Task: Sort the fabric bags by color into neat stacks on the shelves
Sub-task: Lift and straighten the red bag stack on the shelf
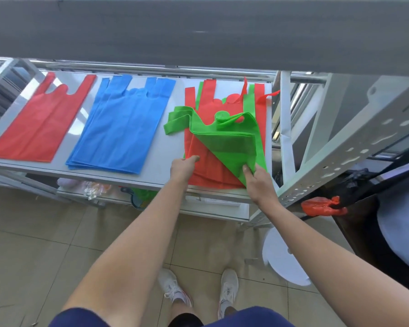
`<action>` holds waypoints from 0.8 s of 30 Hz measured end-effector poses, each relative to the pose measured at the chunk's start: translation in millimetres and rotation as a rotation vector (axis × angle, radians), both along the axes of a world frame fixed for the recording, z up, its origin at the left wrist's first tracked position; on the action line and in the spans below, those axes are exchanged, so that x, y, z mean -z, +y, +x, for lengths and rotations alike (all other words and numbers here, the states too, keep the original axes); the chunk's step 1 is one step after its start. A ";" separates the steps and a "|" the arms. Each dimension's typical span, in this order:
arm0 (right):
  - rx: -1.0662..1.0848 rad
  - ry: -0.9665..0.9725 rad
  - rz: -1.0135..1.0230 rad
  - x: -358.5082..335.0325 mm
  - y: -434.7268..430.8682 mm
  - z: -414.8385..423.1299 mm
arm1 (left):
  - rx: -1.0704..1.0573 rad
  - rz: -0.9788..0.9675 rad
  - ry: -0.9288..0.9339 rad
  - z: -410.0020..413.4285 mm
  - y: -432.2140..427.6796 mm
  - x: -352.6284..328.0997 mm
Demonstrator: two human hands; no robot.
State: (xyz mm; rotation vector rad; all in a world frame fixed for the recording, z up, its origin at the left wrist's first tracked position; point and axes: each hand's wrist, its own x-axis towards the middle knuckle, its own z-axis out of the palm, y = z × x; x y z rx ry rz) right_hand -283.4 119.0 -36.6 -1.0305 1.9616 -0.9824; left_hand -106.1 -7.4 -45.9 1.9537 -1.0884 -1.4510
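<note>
On the grey shelf (165,147) lie three groups of fabric bags. A flat red stack (40,123) is at the left and a blue stack (121,128) in the middle. At the right sits a mixed pile of red bags (210,171) and green ones. My right hand (257,182) pinches the lower corner of the top green bag (224,138), which is lifted and folded back across the pile. My left hand (183,167) grips the pile's left edge at a red bag.
An upper shelf board (198,31) overhangs the work. A perforated metal upright (340,147) slants at the right. A lower shelf (151,199) holds clutter. On the tiled floor are a white round stool (286,260) and a red plastic bag (324,206).
</note>
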 end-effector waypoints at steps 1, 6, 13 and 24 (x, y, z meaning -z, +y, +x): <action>-0.027 0.024 -0.020 -1.4 0.6 0.1 | 0.027 -0.009 -0.006 -3.6 -9.6 -2.0; -0.349 0.147 -0.008 2.6 3.1 -3.1 | 0.208 -0.063 -0.144 -16.1 -30.3 -10.7; -0.192 -0.167 -0.020 -24.7 -7.2 -0.1 | 0.385 -0.166 0.011 6.1 -34.4 -12.3; 0.237 -0.190 -0.096 11.5 -88.4 -20.9 | 0.464 -0.133 -0.001 48.9 -35.4 2.0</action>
